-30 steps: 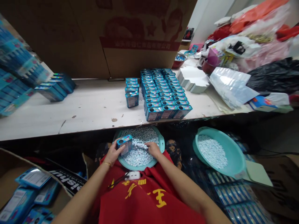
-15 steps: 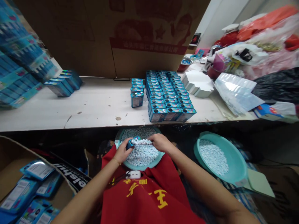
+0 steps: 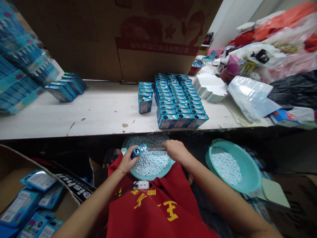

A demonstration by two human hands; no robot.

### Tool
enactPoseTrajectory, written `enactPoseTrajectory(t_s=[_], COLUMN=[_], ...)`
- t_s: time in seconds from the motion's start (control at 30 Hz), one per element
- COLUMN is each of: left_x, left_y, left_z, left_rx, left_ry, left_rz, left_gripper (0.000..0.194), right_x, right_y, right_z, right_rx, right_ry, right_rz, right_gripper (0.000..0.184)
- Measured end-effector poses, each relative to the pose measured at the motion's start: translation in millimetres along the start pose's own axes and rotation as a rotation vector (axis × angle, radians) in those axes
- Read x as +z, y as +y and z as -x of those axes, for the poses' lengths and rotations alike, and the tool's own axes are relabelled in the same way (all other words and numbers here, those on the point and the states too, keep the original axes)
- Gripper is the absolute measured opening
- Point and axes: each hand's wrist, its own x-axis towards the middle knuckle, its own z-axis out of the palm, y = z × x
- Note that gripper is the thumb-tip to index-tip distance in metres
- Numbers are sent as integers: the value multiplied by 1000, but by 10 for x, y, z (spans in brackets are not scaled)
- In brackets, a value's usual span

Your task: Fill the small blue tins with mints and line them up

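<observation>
A turquoise basin (image 3: 170,167) full of small pale blue-white pellets (image 3: 150,164) sits at my lap, below the table edge. Over its left side my left hand (image 3: 126,161) is closed around a small blue box (image 3: 140,150); a few white pellets show at the box's top. My right hand (image 3: 175,149), at the basin's right side, grips a narrow see-through or metal scoop (image 3: 156,148). The scoop points left, its tip close to the box, and it looks bare of pellets. Whether tip and box touch I cannot tell.
On the white table (image 3: 104,115) stand packed rows of blue boxes (image 3: 182,102), with a short column (image 3: 145,105) beside them. A large cardboard box (image 3: 158,62) blocks the back. At right is a second turquoise basin (image 3: 250,172); at left, an open carton (image 3: 66,211) holds blue packs.
Pellets heaped along the scoop are gone from it. My right hand has drawn slightly to the right with the scoop, and the box in my left hand has moved a little left and turned.
</observation>
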Motion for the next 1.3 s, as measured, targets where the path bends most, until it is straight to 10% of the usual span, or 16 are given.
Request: enactPoseTrajectory(t_s=[0.13,0.27,0.47,0.73,1.0,1.17,1.3], left_x=[-49,-64,-201,-158,55,51,10], left_y=[-16,-12,-11,31,11,6,-6], left_z=[25,47,92,76,38,47,59], left_rx=[-100,-149,-167,-122,-6,28,19], left_ry=[18,47,126,123,60,59,72], left_rz=[58,64,18,4,-54,-54,-23], left_gripper=[42,43,46,42,40,38,38], right_x=[658,1223,1437,848,-89,-253,-151], right_y=[267,-74,-323,74,-447,-705,-415], right_z=[-28,-266,-547,-229,-98,-78,-36], right_rx=[168,170,126,-7,-36,-140,-96], right_ry=[-52,-40,-21,71,-21,44,42], right_rz=[-84,-248,-402,-706,-87,10,2], right_gripper=[34,35,37,33,30,29,29])
